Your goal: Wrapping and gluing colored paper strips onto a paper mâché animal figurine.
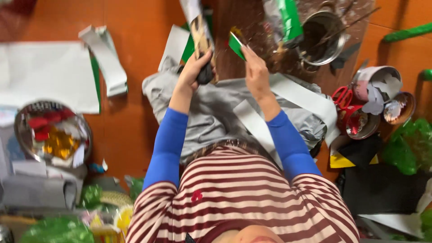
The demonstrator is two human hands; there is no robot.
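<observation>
Left hand gripping dark tool, right hand pinching green paper piece, red scissors nearby

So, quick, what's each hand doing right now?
Left hand: closed around a long cardboard tube with a dark lower end.
Right hand: pinching a small green and white paper piece.

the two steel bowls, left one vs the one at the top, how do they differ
The left steel bowl holds bright red and yellow scraps; the top steel bowl looks dark inside, with thin sticks leaning across it. The left bowl sits on the orange floor beside white paper; the top bowl sits on a darker, messy patch beyond the right hand. Both are round, shiny metal.
</observation>
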